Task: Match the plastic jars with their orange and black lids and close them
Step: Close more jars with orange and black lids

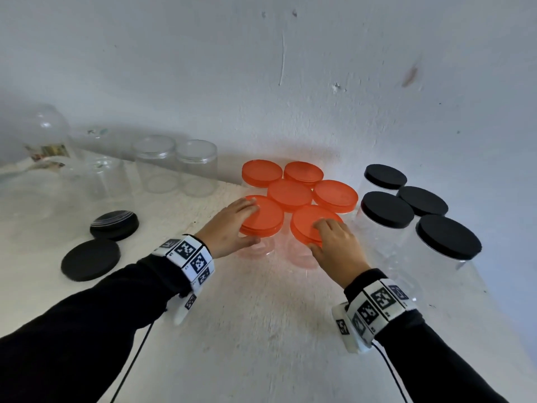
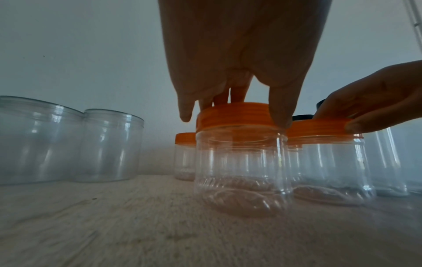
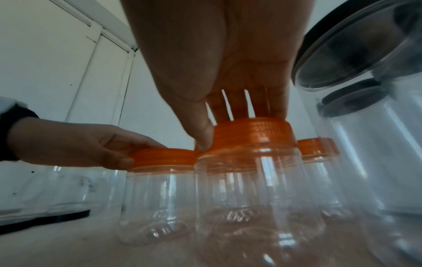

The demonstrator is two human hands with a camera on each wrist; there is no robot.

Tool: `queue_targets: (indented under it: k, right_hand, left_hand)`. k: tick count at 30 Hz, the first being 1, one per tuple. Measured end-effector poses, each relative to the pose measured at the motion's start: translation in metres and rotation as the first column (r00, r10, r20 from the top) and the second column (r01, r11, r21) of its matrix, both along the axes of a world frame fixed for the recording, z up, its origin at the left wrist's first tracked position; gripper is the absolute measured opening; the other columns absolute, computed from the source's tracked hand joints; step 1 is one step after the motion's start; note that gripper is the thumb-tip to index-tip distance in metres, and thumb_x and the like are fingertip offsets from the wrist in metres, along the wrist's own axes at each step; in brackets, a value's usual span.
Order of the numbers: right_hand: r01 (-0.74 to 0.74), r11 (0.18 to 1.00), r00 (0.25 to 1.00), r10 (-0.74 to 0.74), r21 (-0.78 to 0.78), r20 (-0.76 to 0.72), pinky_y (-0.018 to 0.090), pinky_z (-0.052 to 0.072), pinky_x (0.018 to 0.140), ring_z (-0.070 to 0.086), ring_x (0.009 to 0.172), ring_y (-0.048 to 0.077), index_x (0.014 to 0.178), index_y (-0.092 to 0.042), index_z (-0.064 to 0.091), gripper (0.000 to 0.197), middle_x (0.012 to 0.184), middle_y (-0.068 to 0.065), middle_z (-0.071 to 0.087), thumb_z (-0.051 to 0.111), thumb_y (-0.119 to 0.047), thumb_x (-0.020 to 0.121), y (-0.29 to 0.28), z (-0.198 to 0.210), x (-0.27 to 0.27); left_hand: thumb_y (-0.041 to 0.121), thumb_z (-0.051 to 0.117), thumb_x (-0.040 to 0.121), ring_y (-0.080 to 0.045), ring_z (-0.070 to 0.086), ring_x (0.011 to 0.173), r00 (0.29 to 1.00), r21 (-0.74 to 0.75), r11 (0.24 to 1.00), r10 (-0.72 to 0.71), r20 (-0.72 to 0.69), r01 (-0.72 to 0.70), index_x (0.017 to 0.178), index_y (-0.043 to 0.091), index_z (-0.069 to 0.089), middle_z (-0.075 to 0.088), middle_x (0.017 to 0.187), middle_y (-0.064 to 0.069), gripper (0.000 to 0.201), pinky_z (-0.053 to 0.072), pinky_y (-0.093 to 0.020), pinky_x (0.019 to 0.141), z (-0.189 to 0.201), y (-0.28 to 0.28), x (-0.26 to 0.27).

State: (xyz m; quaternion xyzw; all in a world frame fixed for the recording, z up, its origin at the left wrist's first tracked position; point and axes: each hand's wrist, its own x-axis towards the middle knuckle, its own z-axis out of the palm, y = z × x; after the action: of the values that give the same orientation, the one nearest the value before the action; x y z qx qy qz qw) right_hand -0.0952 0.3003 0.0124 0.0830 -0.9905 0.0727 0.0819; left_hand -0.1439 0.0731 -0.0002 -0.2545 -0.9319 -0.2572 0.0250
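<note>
The left hand (image 1: 229, 225) grips the orange lid (image 1: 263, 215) of the near-left jar (image 2: 242, 171), thumb and fingers curled round its rim. Just beside it, the right hand (image 1: 334, 245) pinches the lid (image 1: 312, 225) of the near-right jar (image 3: 248, 189) likewise. Both jars stand upright on the table (image 1: 261, 330), fronting four more orange-lidded jars. Further right stand four black-lidded jars (image 1: 386, 210).

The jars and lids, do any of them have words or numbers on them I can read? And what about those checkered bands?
Orange lids and black lids: no text.
Big clear bottle's coloured label, far left: too blurred to read.
Wristbands: black-and-white square code patterns; the tiny marks beside them are too small to read.
Embossed marks on the jar base: unreadable.
</note>
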Motion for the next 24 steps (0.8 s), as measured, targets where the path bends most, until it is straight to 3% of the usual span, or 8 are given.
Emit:
queue_targets:
  k: [3,6,10,13,16,20,22,24]
  right_hand:
    - [0.051,0.998,0.998,-0.052,0.024,0.041,0.032,0.034,0.101,0.041,0.123,0.023,0.128,-0.01,0.041,0.041,0.131,0.005,0.048,0.049,-0.029,0.093,-0.006,0.01,0.002]
    - [0.025,0.999,1.0,-0.026,0.046,0.012,0.034,0.034,0.101,0.043,0.122,0.023,0.129,-0.014,0.042,0.042,0.131,0.003,0.05,0.048,-0.034,0.092,-0.02,0.018,0.005]
    - [-0.164,0.985,0.981,0.157,-0.059,-0.116,0.037,0.041,0.089,0.052,0.112,0.027,0.121,-0.011,0.055,0.037,0.121,0.005,0.059,0.06,-0.025,0.087,-0.059,0.032,0.009]
    - [-0.308,0.946,0.949,0.298,-0.104,-0.1,0.033,0.042,0.081,0.052,0.113,0.023,0.124,-0.013,0.053,0.037,0.122,0.002,0.057,0.058,-0.027,0.089,-0.106,0.041,0.007]
    - [-0.447,0.885,0.894,0.435,-0.133,-0.111,0.031,0.044,0.084,0.051,0.114,0.017,0.125,-0.017,0.052,0.038,0.124,-0.004,0.055,0.057,-0.031,0.09,-0.164,0.045,-0.001]
    - [-0.539,0.827,0.842,0.529,-0.161,-0.104,0.027,0.041,0.082,0.048,0.116,0.017,0.124,-0.017,0.052,0.04,0.126,-0.005,0.052,0.061,-0.029,0.088,-0.238,0.047,-0.011]
    - [-0.563,0.812,0.826,0.549,-0.154,-0.126,0.023,0.037,0.078,0.046,0.116,0.018,0.123,-0.015,0.052,0.041,0.128,-0.003,0.05,0.063,-0.028,0.085,-0.272,0.046,-0.019]
    - [-0.543,0.823,0.839,0.527,-0.168,-0.135,0.022,0.037,0.082,0.042,0.12,0.018,0.126,-0.016,0.05,0.047,0.133,-0.002,0.045,0.065,-0.029,0.083,-0.303,0.043,-0.029]
  left_hand:
    - [0.035,0.058,0.088,-0.013,0.011,0.141,0.999,0.044,0.999,0.02,-0.027,-0.019,0.144,0.012,0.027,0.02,0.153,0.0,0.068,0.012,-0.024,0.111,0.007,-0.006,0.011]
    - [0.031,0.058,0.089,-0.011,0.027,0.133,0.996,0.125,0.99,0.068,-0.052,-0.061,0.139,0.013,0.037,0.037,0.144,-0.002,0.057,0.019,-0.015,0.103,0.012,-0.027,0.024]
    - [0.035,0.057,0.089,-0.007,0.043,0.12,0.987,0.182,0.978,0.126,-0.098,-0.107,0.125,0.018,0.053,0.053,0.126,0.005,0.04,0.032,-0.018,0.097,0.015,-0.071,0.043]
    - [0.051,0.047,0.082,-0.001,0.049,0.106,0.973,0.249,0.956,0.191,-0.131,-0.154,0.113,0.019,0.061,0.058,0.11,0.012,0.047,0.038,-0.018,0.091,0.021,-0.116,0.059]
    - [0.042,0.05,0.081,-0.002,0.053,0.091,0.936,0.339,0.914,0.297,-0.188,-0.222,0.101,0.015,0.065,0.059,0.094,0.013,0.037,0.042,-0.014,0.081,0.023,-0.173,0.07]
    - [0.025,0.063,0.081,0.0,0.043,0.09,0.86,0.333,0.866,0.458,-0.224,-0.374,0.105,0.014,0.061,0.057,0.1,0.004,0.026,0.032,-0.003,0.078,0.023,-0.247,0.075]
    - [0.02,0.07,0.079,-0.003,0.04,0.1,0.826,0.321,0.833,0.525,-0.203,-0.451,0.113,0.015,0.056,0.052,0.11,0.004,0.037,0.031,-0.008,0.082,0.018,-0.282,0.072]
    - [0.022,0.073,0.076,-0.013,0.039,0.11,0.804,0.319,0.797,0.577,-0.146,-0.513,0.12,0.013,0.051,0.045,0.117,0.004,0.05,0.032,-0.02,0.089,0.014,-0.312,0.066]
